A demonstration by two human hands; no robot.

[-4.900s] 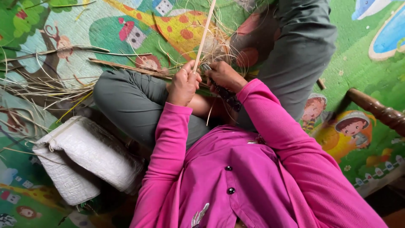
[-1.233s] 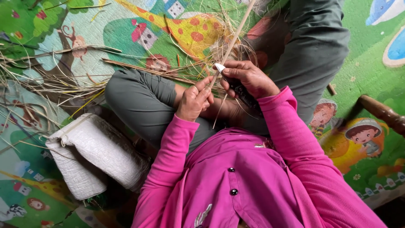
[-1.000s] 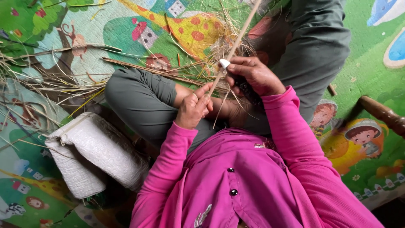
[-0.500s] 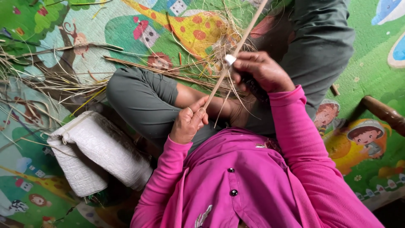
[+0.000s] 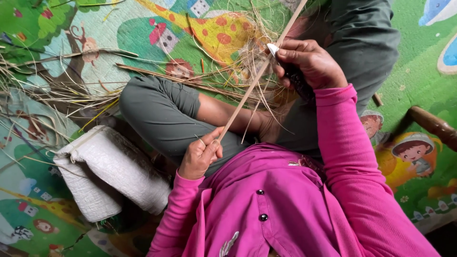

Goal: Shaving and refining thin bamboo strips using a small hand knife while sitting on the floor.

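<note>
From the head camera, the left hand [image 5: 200, 154] is pinched shut on the near end of a long, pale, thin cane [image 5: 259, 76], smooth and straight, which slants up and to the right across the lap and runs out of the picture at the top. The right hand [image 5: 312, 64] is farther off and to the right, closed around a knife [image 5: 290, 71] with a dark handle; its short, bright blade lies against the cane, touching it. Fine, dry fibres [image 5: 257, 100] curl and hang off the cane below the blade, wispy and straw-coloured.

The sleeves are bright pink knit, the trousers grey-green cloth, the legs folded. On the left, near the knee, lies a rolled white sack [image 5: 104, 173] of coarse woven stuff, soft and lumpy. Beyond the knee, on the far left, loose reeds [image 5: 71, 90] lie scattered, brown and yellow, stiff and splintery.

All of it sits on the floor, on a smooth play mat [image 5: 414, 71] printed in greens with cartoon animals and children. A dark, rounded wooden bar [image 5: 431, 123] shows at the right edge.
</note>
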